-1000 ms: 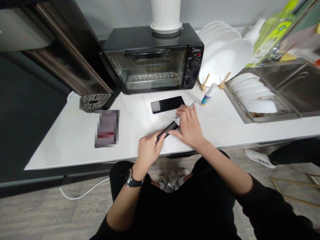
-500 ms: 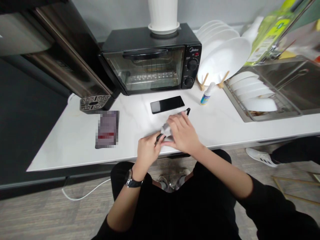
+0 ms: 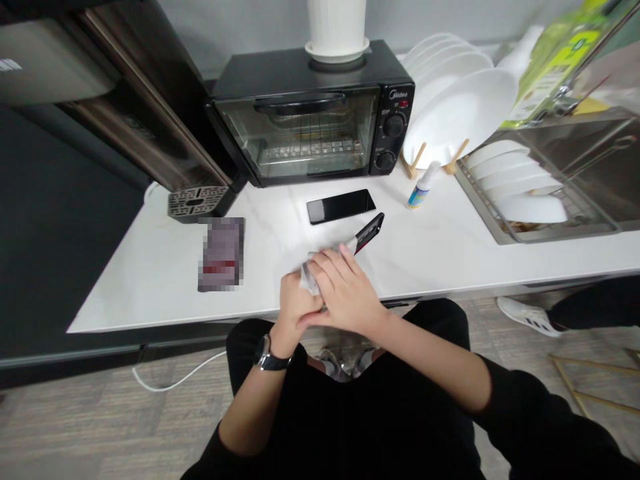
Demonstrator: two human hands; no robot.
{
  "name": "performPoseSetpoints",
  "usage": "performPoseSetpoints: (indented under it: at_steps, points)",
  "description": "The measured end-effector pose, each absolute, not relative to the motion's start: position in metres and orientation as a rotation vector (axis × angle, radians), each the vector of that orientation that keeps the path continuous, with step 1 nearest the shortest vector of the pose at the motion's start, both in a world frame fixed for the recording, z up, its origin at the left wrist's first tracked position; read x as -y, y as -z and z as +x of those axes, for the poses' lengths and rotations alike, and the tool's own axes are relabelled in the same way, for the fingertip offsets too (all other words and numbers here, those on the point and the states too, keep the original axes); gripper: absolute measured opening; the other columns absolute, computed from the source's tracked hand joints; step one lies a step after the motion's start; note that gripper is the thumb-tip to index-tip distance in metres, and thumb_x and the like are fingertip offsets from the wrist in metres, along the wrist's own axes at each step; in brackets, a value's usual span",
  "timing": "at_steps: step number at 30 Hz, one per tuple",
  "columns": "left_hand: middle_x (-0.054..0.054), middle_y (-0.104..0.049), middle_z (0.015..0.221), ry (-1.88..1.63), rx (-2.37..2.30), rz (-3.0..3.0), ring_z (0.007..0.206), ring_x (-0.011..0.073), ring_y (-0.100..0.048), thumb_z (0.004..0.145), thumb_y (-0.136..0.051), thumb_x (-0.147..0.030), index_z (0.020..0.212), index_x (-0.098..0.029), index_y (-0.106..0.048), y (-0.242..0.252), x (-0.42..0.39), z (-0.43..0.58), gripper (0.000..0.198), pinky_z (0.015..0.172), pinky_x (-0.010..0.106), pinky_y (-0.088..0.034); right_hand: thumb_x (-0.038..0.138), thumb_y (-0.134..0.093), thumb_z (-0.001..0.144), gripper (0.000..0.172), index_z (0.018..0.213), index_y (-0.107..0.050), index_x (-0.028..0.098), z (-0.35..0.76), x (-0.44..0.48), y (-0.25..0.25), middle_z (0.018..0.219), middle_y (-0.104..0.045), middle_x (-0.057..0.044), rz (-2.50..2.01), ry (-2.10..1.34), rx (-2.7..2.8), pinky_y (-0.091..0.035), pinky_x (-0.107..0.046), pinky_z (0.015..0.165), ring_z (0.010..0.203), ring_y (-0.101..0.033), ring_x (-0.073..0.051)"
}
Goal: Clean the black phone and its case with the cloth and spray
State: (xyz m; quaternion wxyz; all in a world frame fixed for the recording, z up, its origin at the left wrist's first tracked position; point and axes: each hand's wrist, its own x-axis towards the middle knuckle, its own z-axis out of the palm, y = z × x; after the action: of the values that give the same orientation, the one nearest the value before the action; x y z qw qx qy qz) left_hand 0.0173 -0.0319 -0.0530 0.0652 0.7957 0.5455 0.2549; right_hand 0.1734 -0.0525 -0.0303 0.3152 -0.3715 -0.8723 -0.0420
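My left hand (image 3: 293, 308) grips the near end of a slim black phone (image 3: 369, 231) that stands on edge, tilted up to the right above the white counter (image 3: 440, 247). My right hand (image 3: 345, 291) is closed over a small white wipe (image 3: 309, 275), pressing it onto the phone close to my left hand. The phone's far end sticks out past my fingers. A second black phone (image 3: 341, 205) lies flat on the counter just behind.
A black toaster oven (image 3: 310, 117) stands at the back, with a dark appliance and drip grate (image 3: 195, 200) to its left. A small spray bottle (image 3: 423, 185), racked white plates (image 3: 460, 107) and a sink with dishes (image 3: 525, 193) are right. A blurred card (image 3: 221, 253) lies left.
My right hand has slid the wipe down the phone from its far end toward my left hand, baring the phone's far end. Both hands have drawn back toward the counter's front edge.
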Motion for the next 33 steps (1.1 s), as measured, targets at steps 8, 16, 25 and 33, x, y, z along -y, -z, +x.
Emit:
performPoseSetpoints:
  at_steps: [8,16,25,33]
  points:
    - [0.006,-0.083,0.094,-0.977,-1.470,2.365,0.072,0.0160,-0.074,0.110,-0.052,-0.035,0.125,-0.020,-0.077,0.031,0.044,0.031,0.032,0.071,0.025,-0.051,0.088,-0.029,0.095,0.086,0.127,-0.057,0.014,0.258,-0.010,0.022,0.130,-0.067,-0.021,-1.246,0.183,2.171,-0.036,-0.062,0.124,0.124,-0.060,-0.037]
    - [0.005,-0.079,0.081,-1.013,-1.440,2.391,0.065,0.0162,-0.070,0.103,-0.054,-0.027,0.106,-0.018,-0.079,0.039,0.041,0.025,0.027,0.066,0.025,-0.050,0.095,-0.034,0.088,0.099,0.133,-0.055,0.009,0.204,0.038,0.028,0.140,-0.060,-0.027,-1.239,0.086,2.078,-0.025,-0.077,0.126,0.158,-0.030,-0.049]
    - [0.004,-0.069,0.062,-0.903,-1.505,2.454,0.052,0.0171,-0.060,0.093,-0.056,-0.025,0.074,-0.018,-0.069,0.040,0.040,0.022,0.024,0.055,0.028,-0.043,0.087,-0.042,0.093,0.092,0.139,-0.058,0.009,0.212,0.033,0.030,0.138,-0.067,-0.023,-1.034,0.186,2.286,-0.041,-0.057,0.120,0.130,-0.060,-0.038]
    - [0.003,-0.084,0.109,-0.968,-1.437,2.338,0.080,0.0174,-0.078,0.106,-0.057,-0.025,0.135,-0.026,-0.074,0.030,0.045,0.030,0.033,0.076,0.026,-0.055,0.083,-0.021,0.100,0.087,0.142,-0.053,0.015,0.249,0.014,0.020,0.143,-0.064,-0.021,-1.249,0.118,2.087,-0.020,-0.067,0.130,0.144,-0.052,-0.039]
